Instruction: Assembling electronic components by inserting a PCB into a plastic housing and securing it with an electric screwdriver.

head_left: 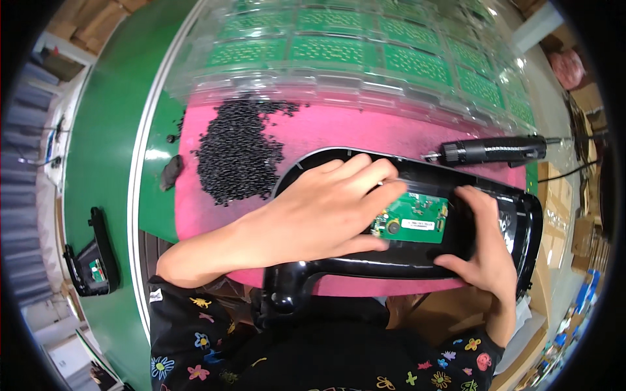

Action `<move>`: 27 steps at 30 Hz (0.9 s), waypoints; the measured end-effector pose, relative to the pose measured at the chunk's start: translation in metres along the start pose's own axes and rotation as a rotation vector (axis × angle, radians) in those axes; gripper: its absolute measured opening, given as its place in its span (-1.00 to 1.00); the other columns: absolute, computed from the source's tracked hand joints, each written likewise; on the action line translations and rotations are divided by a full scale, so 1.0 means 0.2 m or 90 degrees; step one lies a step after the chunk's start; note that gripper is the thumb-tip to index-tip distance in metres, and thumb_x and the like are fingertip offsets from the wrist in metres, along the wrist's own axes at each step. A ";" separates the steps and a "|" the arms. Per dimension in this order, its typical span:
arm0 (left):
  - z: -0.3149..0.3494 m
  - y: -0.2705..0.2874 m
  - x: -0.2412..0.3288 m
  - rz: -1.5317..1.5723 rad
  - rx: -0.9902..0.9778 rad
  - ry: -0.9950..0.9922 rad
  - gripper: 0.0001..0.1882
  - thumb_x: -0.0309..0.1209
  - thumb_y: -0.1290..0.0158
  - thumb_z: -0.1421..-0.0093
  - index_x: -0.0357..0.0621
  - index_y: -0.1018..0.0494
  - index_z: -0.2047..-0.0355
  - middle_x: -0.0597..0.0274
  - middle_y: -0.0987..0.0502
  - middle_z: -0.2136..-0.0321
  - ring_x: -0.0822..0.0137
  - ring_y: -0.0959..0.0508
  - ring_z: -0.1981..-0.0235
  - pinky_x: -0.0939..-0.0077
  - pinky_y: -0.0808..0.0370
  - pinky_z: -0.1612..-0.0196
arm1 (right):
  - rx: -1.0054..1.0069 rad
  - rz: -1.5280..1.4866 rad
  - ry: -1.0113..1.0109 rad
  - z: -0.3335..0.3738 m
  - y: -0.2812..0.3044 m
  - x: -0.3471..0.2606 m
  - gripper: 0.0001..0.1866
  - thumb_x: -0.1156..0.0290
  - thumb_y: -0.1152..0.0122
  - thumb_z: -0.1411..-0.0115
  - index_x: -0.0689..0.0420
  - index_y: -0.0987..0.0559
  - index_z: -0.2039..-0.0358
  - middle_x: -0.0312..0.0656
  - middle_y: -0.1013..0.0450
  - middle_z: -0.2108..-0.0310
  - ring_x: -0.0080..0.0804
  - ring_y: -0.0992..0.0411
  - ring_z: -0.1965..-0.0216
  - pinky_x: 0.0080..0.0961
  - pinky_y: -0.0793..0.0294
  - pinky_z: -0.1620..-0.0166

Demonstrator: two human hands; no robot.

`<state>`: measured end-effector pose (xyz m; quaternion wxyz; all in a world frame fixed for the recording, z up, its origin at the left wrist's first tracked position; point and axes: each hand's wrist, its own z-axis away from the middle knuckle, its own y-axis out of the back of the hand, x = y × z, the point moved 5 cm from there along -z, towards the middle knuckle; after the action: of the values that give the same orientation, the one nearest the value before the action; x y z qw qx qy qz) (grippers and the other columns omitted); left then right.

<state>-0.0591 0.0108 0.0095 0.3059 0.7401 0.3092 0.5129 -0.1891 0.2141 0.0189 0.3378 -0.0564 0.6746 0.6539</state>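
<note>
A glossy black plastic housing point(339, 268), with a short stub at its lower left, lies in front of me, hollow side up. Inside it sits a green circuit board point(424, 212) with a white label and a round dark part. My left hand point(326, 205) reaches across the housing's left part, thumb and forefinger around the board's left end; its palm side is hidden. A tiny shiny sliver shows between those fingers, too small to name. To the right of the board, my right hand point(486, 244) is over the housing, thumb and fingers spread apart, slightly blurred.
Behind the housing, a black electric screwdriver point(492, 150) lies on the pink mat point(352, 130). A heap of small black screws point(238, 153) is at left, beside a dark lump point(171, 173). Clear trays of green boards point(336, 52) stand behind. Another black housing point(94, 260) lies far left.
</note>
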 end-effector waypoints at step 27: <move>0.19 0.24 -0.39 -0.240 0.054 0.243 -0.85 -0.62 -0.13 0.11 -0.35 -0.54 0.45 -0.15 -0.56 0.47 -0.16 -0.57 0.38 0.02 -0.53 0.25 | 0.758 -0.467 0.073 -0.36 0.30 0.03 -0.41 0.58 -0.25 -0.24 0.15 -0.09 -0.12 -0.07 -0.44 0.20 -0.33 -0.51 0.11 -0.41 -0.46 -0.02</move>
<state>-0.0392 -0.0854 -0.0086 0.3012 0.5714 0.5147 0.5638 -0.2508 0.1586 0.0602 0.4737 -0.1201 0.8724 0.0131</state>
